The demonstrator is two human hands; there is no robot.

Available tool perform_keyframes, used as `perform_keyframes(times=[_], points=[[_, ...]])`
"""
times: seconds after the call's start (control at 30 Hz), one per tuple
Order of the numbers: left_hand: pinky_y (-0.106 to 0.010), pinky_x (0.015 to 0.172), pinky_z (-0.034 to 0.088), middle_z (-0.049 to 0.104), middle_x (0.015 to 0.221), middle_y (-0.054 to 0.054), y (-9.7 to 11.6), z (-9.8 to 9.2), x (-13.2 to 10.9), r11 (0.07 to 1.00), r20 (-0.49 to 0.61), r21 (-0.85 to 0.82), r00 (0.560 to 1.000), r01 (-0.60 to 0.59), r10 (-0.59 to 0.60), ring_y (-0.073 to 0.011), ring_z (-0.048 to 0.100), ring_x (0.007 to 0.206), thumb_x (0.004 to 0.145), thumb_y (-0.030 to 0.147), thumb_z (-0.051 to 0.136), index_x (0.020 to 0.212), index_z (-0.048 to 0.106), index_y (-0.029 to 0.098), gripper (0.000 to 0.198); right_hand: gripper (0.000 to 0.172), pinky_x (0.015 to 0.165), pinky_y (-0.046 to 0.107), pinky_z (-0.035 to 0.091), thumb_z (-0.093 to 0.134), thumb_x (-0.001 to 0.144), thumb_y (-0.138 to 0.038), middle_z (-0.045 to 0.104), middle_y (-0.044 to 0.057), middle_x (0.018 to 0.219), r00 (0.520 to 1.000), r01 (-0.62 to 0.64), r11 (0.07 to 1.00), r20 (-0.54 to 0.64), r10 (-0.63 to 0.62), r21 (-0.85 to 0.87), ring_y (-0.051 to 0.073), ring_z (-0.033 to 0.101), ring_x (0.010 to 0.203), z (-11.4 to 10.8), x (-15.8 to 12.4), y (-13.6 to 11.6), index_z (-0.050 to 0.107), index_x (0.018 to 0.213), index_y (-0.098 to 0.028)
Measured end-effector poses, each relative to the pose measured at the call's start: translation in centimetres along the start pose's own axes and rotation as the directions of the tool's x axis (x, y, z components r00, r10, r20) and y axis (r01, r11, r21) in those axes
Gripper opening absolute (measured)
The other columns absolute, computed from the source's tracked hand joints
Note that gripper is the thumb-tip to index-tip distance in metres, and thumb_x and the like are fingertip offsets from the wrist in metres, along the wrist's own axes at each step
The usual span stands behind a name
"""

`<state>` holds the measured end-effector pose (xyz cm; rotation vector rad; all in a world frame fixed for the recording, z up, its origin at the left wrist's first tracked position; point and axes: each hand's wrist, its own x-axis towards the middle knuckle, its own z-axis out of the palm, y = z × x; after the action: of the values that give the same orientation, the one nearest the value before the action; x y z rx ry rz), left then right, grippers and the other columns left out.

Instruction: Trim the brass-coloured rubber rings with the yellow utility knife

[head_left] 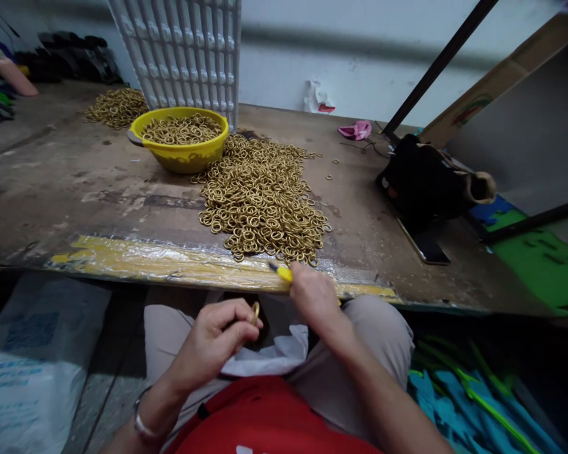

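My left hand [227, 331] is closed in a pinch on one gold-coloured ring [255, 313], held upright above my lap. My right hand [315, 296] is wrapped round a yellow-handled knife [284, 273], its dark tip pointing left at the table edge. Most of the handle is hidden in my fist. Just beyond that tip, a large heap of gold-coloured rings [265, 195] spreads over the wooden table [99, 176]. Below both hands, a white bag [269, 356] lies open between my knees; its contents are too dark to make out.
Behind the heap stands a yellow bowl [189, 154] full of rings, before a grey ribbed plastic panel [180, 57]. A smaller ring pile [116, 107] lies to its left. Rightward are a black cloth item [426, 180] and a phone [426, 244]. Yellow tape [146, 261] covers the front edge.
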<state>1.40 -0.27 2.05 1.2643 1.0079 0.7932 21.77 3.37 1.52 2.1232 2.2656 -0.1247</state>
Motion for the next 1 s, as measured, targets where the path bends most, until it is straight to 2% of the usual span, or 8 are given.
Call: perform_keyframes(times=[0.1, 0.3, 0.57, 0.77, 0.83, 0.87, 0.93, 1.0], points=[[-0.017, 0.041, 0.027, 0.051, 0.062, -0.001, -0.3, 0.2, -0.4, 0.993, 0.079, -0.107, 0.996, 0.051, -0.042, -0.0056, 0.038, 0.046, 0.081, 0.033, 0.065, 0.065, 0.058, 0.014, 0.025, 0.011, 0.056, 0.028, 0.025, 0.047, 0.088, -0.015, 0.068, 0.006, 0.081, 0.993, -0.096, 0.995, -0.065, 0.097, 0.023, 0.017, 0.061, 0.069, -0.2, 1.7, 2.1, 0.057, 0.087, -0.018], [-0.016, 0.038, 0.016, 0.047, 0.058, 0.001, -2.6, 0.8, 1.2, 0.874, 0.12, -0.411, 0.966, 0.258, -0.229, -0.0034, 0.032, 0.043, 0.078, 0.047, 0.066, 0.064, 0.05, 0.014, 0.039, 0.009, 0.063, 0.026, 0.031, 0.052, 0.084, -0.017, 0.066, 0.005, 0.091, 0.994, 0.061, 0.998, -0.094, -0.058, 0.028, 0.017, 0.061, 0.079, 0.2, 4.4, 2.0, 0.06, 0.088, -0.018], [-0.014, 0.034, 0.018, 0.051, 0.062, 0.001, -3.4, 0.8, 2.0, 0.706, 0.227, -0.642, 0.953, 0.3, -0.199, -0.0042, 0.029, 0.041, 0.084, 0.035, 0.062, 0.109, 0.053, 0.017, 0.032, 0.016, 0.063, 0.026, 0.035, 0.047, 0.085, -0.013, 0.066, 0.009, 0.095, 0.998, 0.019, 1.0, -0.055, -0.02, -0.024, 0.018, 0.061, 0.079, 1.8, 6.3, 1.1, 0.061, 0.093, -0.016], [-0.012, 0.035, 0.019, 0.047, 0.064, 0.001, -3.9, 0.9, 2.5, 0.599, 0.261, -0.725, 0.94, 0.34, -0.218, -0.0037, 0.033, 0.045, 0.083, 0.027, 0.064, 0.086, 0.059, 0.015, 0.014, 0.01, 0.067, 0.027, 0.036, 0.05, 0.082, -0.018, 0.063, 0.007, 0.086, 0.962, 0.031, 0.96, -0.27, 0.047, 0.278, 0.018, 0.056, 0.077, 2.0, 6.3, 2.3, 0.06, 0.081, -0.016], [-0.012, 0.035, 0.019, 0.044, 0.064, 0.002, -4.0, 1.0, 2.6, 0.596, 0.26, -0.723, 0.937, 0.349, -0.234, -0.0028, 0.032, 0.045, 0.082, 0.029, 0.066, 0.084, 0.06, 0.013, 0.017, 0.014, 0.064, 0.026, 0.037, 0.051, 0.083, -0.025, 0.059, 0.004, 0.073, 0.945, 0.053, 0.83, -0.296, 0.138, 0.556, 0.015, 0.053, 0.068, 1.9, 6.5, 2.6, 0.059, 0.075, -0.016], [-0.012, 0.035, 0.019, 0.043, 0.064, 0.002, -4.1, 1.0, 2.6, 0.598, 0.26, -0.72, 0.936, 0.352, -0.238, -0.0029, 0.033, 0.045, 0.083, 0.033, 0.065, 0.083, 0.061, 0.012, 0.021, 0.017, 0.06, 0.025, 0.036, 0.053, 0.082, -0.029, 0.055, 0.001, 0.066, 0.948, 0.052, 0.704, -0.256, 0.187, 0.708, 0.013, 0.05, 0.061, 1.8, 6.6, 2.6, 0.057, 0.072, -0.016], [-0.013, 0.036, 0.019, 0.04, 0.064, 0.002, -4.1, 1.1, 2.5, 0.603, 0.257, -0.714, 0.934, 0.357, -0.249, -0.0035, 0.034, 0.045, 0.085, 0.04, 0.062, 0.082, 0.062, 0.011, 0.03, 0.02, 0.049, 0.023, 0.033, 0.058, 0.079, -0.035, 0.046, -0.005, 0.056, 0.97, 0.009, 0.356, -0.094, 0.222, 0.934, 0.009, 0.041, 0.048, 1.5, 6.5, 2.4, 0.054, 0.071, -0.017], [-0.013, 0.036, 0.018, 0.039, 0.064, 0.002, -4.0, 1.1, 2.5, 0.608, 0.243, -0.708, 0.932, 0.359, -0.267, -0.004, 0.035, 0.047, 0.085, 0.042, 0.062, 0.081, 0.063, 0.011, 0.032, 0.025, 0.042, 0.02, 0.027, 0.064, 0.075, -0.039, 0.043, -0.007, 0.055, 0.986, -0.058, 0.03, 0.053, 0.157, 0.998, 0.006, 0.034, 0.041, 1.1, 6.0, 2.1, 0.051, 0.073, -0.018]])
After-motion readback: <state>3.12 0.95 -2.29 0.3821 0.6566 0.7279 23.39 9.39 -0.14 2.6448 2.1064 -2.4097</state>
